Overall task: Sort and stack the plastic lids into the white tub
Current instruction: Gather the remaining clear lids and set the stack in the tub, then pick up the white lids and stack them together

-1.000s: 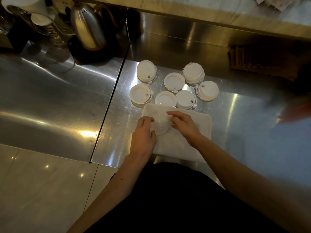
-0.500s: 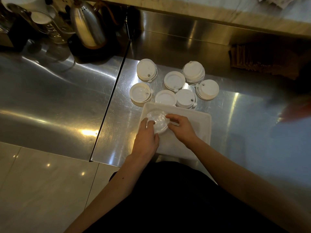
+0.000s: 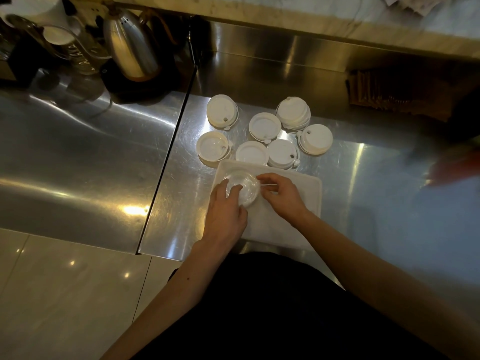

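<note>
Head view: white tub (image 3: 298,201) at 6 o'clock on steel surface (image 3: 363,178). Left hand (image 3: 226,214) and right hand (image 3: 281,193) both pinch clear lids (image 3: 242,188) over tub's 10 o'clock corner. Seven white lid stacks (image 3: 265,126) clustered at 12 o'clock, beyond tub. Kettle (image 3: 130,42) at 10 o'clock.

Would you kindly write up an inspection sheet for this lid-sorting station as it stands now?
Surface: steel counter, shiny, with a seam left of the lids.
Job's things: white tub at the near edge; clear lids held over its left end; seven groups of white lids behind the tub.
Clutter: metal kettle on a dark base, far left.
Grippers: left hand and right hand both grip the clear lids.
Cables: nothing seen.
Surroundings: tiled floor; stone ledge at the back.
</note>
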